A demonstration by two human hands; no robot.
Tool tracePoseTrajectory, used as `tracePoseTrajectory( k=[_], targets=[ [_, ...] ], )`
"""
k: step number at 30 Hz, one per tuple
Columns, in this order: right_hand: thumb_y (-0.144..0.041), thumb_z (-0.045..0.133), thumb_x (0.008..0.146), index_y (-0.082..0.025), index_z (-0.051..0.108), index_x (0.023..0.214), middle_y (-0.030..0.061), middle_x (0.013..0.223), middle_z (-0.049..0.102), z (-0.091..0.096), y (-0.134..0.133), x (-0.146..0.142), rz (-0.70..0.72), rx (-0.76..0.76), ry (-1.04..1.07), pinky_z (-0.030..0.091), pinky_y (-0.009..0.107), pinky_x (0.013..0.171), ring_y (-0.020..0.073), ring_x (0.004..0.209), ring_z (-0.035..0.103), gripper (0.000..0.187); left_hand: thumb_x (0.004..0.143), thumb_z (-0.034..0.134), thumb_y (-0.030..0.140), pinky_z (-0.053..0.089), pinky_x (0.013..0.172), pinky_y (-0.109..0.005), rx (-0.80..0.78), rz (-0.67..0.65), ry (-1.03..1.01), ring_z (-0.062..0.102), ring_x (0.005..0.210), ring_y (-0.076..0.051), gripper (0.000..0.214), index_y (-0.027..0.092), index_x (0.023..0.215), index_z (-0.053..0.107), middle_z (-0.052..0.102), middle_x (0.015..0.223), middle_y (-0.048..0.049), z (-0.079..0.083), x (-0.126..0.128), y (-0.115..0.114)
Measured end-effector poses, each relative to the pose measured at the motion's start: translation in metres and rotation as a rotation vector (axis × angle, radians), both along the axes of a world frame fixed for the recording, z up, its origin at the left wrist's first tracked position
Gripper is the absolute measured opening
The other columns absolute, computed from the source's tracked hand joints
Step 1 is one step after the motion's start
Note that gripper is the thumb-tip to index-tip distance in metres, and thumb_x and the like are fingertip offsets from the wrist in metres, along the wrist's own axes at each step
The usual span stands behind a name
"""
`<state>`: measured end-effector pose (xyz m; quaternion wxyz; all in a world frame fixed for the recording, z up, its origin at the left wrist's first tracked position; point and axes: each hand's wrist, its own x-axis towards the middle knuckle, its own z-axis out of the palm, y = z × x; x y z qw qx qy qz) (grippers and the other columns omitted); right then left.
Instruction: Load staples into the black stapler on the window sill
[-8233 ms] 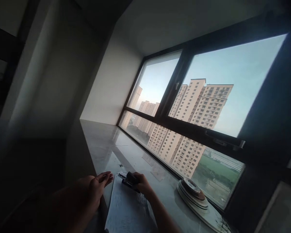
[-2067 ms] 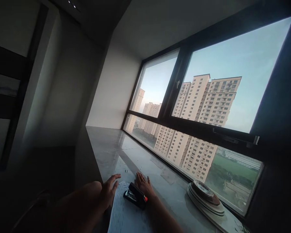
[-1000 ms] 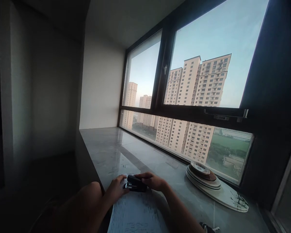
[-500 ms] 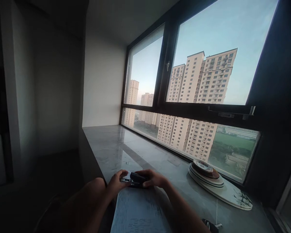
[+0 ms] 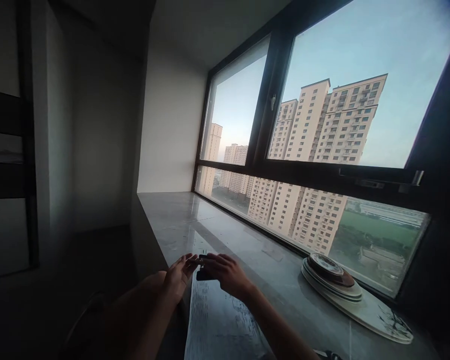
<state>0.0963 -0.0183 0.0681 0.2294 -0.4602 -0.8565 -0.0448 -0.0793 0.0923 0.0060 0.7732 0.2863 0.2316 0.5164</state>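
Observation:
My right hand [image 5: 228, 275] wraps over a black stapler [image 5: 206, 275], with its fingers along the top. Close against the stapler's left end is my left hand [image 5: 177, 280], its thumb and fingers pinched together there. The stapler is held above the far end of some printed paper sheets [image 5: 221, 325]. My fingers cover much of it, and the spot where the left fingertips meet it is dark and small.
The paper rests on a glossy grey stone sill [image 5: 172, 215] below a large window [image 5: 345, 125]. To the right, a stack of plates [image 5: 333, 280] sits on an oval white plate [image 5: 382, 320]. A small dark object [image 5: 328, 355] shows at the bottom edge.
The stapler has turned in my hands, and my right fingers now lie over its top. My left fingers have closed into a pinch at its end. The view has shifted slightly left.

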Motion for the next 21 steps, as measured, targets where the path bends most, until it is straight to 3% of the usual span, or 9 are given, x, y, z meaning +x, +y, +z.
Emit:
tracePoseTrajectory(
  k=[5,8,11,13,15,18,21],
  targets=[
    [-0.010,0.039,0.097,-0.033,0.053,0.138,0.0025,0.140,0.058,-0.016,0.005,-0.002,0.036,0.065,-0.105,0.030,0.043,0.114,0.0220,0.141,0.038,0.049,0.085,0.056,-0.001,0.051,0.105,-0.034,0.053,-0.001,0.086,0.074,0.091,-0.018,0.018,0.012,0.088,0.068,0.076,0.087,-0.0089,-0.015,-0.009,0.000],
    [-0.004,0.044,0.086,-0.028,0.059,0.132,0.0044,0.133,0.063,-0.020,0.011,0.008,-0.066,0.060,0.055,0.035,0.041,0.109,0.0240,0.132,0.048,0.054,0.085,0.055,-0.003,0.051,0.105,-0.037,0.038,0.070,0.144,0.075,0.089,-0.019,0.019,0.011,0.087,0.068,0.076,0.085,-0.0094,-0.016,-0.018,0.001],
    [-0.011,0.054,0.077,-0.019,0.069,0.114,0.0043,0.099,0.073,-0.025,0.018,0.025,-0.227,-0.062,0.379,0.049,0.033,0.082,0.0250,0.095,0.066,0.041,0.085,0.059,0.000,0.054,0.100,-0.037,0.081,0.138,0.171,0.075,0.086,-0.019,0.015,0.011,0.091,0.067,0.077,0.085,-0.0107,-0.009,-0.028,0.002],
    [-0.020,0.063,0.074,-0.015,0.072,0.100,0.0005,0.077,0.068,-0.032,0.022,0.037,-0.281,-0.195,0.506,0.046,0.027,0.065,0.0214,0.074,0.063,0.028,0.083,0.065,0.003,0.058,0.094,-0.034,0.107,0.152,0.179,0.075,0.084,-0.019,0.013,0.010,0.093,0.067,0.077,0.084,-0.0111,-0.005,-0.032,0.002],
    [-0.028,0.070,0.071,-0.014,0.072,0.091,-0.0013,0.070,0.063,-0.039,0.023,0.047,-0.284,-0.296,0.533,0.043,0.026,0.062,0.0201,0.071,0.060,0.025,0.079,0.071,0.006,0.061,0.086,-0.030,0.107,0.139,0.181,0.076,0.081,-0.019,0.014,0.010,0.092,0.067,0.077,0.081,-0.0110,-0.002,-0.033,0.002],
    [-0.039,0.074,0.071,-0.016,0.072,0.096,0.0008,0.079,0.066,-0.040,0.020,0.051,-0.270,-0.323,0.505,0.046,0.030,0.069,0.0236,0.080,0.061,0.034,0.070,0.082,0.013,0.063,0.072,-0.027,0.096,0.100,0.187,0.076,0.072,-0.020,0.022,0.011,0.087,0.067,0.076,0.073,-0.0091,0.001,-0.029,0.000],
    [-0.046,0.073,0.076,-0.021,0.070,0.112,0.0071,0.105,0.068,-0.023,0.014,0.039,-0.251,-0.115,0.516,0.049,0.037,0.083,0.0282,0.100,0.060,0.044,0.059,0.090,0.022,0.063,0.064,-0.027,0.092,0.044,0.179,0.075,0.066,-0.021,0.034,0.013,0.080,0.065,0.075,0.070,-0.0077,0.004,-0.023,-0.007]
  ],
)
